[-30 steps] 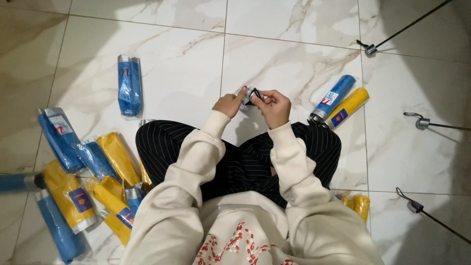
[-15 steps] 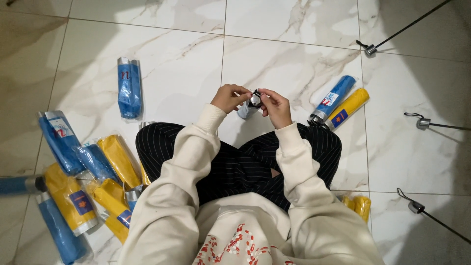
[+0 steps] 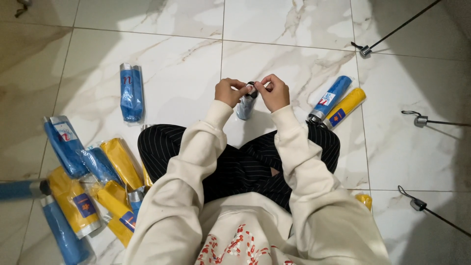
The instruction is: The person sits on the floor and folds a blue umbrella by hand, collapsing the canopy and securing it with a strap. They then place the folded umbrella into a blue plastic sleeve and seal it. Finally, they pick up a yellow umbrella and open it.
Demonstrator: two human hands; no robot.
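While I sit cross-legged on the floor (image 3: 186,73), both hands pinch the top of a small folded umbrella (image 3: 245,104).

My left hand (image 3: 228,91) and right hand (image 3: 273,91) press fingers onto its dark cap, above my knees. Held only at the tip, it could slip and drop onto the tile, I judge. Two sleeved umbrellas (image 3: 338,104) lie just right; a blue-and-yellow pile (image 3: 93,181) sits left.

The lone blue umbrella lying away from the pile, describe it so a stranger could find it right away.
Start at the heap of blue and yellow packaged umbrellas on the marble floor beside the person's left knee. Look further out from it: one blue folded umbrella in clear wrap lies alone, touching nothing, unlike the paired blue and yellow ones opposite.
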